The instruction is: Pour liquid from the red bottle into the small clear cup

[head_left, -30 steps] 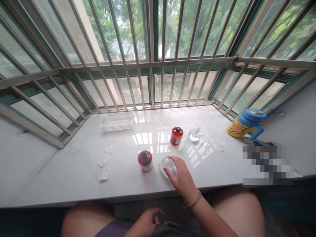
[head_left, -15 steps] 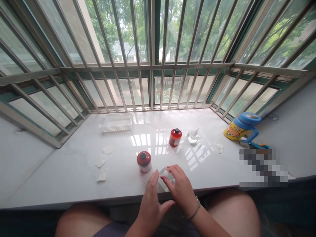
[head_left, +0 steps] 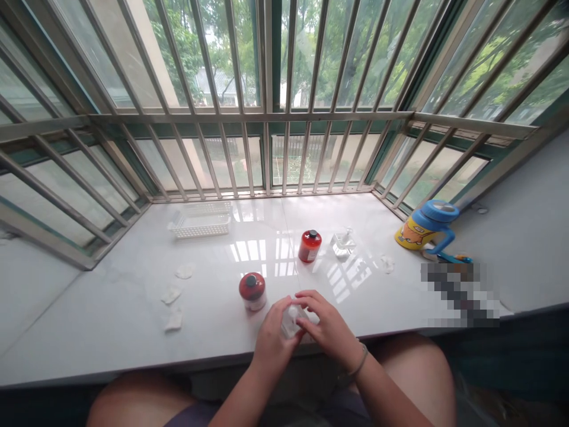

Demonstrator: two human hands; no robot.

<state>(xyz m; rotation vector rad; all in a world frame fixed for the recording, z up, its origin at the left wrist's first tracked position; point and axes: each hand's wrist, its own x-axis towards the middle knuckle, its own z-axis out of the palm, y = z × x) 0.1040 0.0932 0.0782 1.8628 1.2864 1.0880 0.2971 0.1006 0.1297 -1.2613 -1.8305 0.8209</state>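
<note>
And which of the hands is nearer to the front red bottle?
Left. The left hand is just to the right of the front red bottle; the right hand is farther right, at the right side of the clear container.

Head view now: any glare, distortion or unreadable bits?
All in the head view: bright window reflections on the white counter; window bars splay toward the sides, likely wide lens; pixelated patch at right hides content; clear container between left hand and right hand is low-contrast.

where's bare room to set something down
Left of the three white scraps; also in front of the lone scrap at right. Crowded: front centre, left hand and right hand around the clear container, beside the nearer red bottle.
</note>
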